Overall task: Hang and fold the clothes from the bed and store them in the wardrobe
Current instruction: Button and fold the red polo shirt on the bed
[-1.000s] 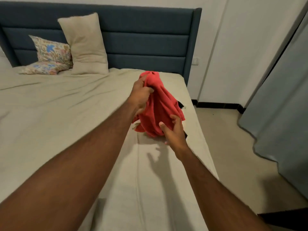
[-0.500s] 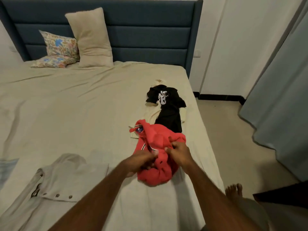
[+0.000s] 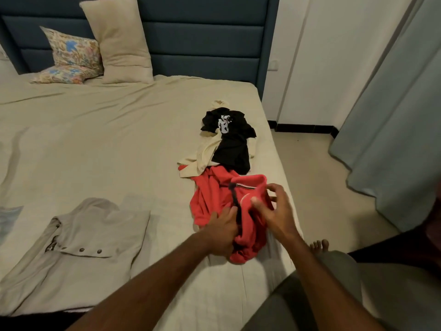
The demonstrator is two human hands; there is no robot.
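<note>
A red shirt (image 3: 210, 199) with a dark striped collar lies crumpled near the right edge of the bed (image 3: 107, 139). My left hand (image 3: 223, 231) grips its fabric at the lower left. My right hand (image 3: 274, 206) pinches the collar area on the right, thumb over the cloth. Behind the red shirt lie a black printed T-shirt (image 3: 231, 144) and a cream garment (image 3: 198, 158), overlapping. A beige buttoned shirt (image 3: 78, 244) is spread flat on the bed at the lower left.
Two pillows, one floral (image 3: 71, 53) and one plain beige (image 3: 119, 39), lean on the blue headboard (image 3: 205, 39). A blue-grey curtain (image 3: 401, 115) hangs at the right over the tiled floor (image 3: 317, 187). My bare foot (image 3: 319, 244) stands beside the bed.
The red shirt came down from mid-air onto the bed. Both hands moved down and toward me with it, then spread slightly apart along the collar.
</note>
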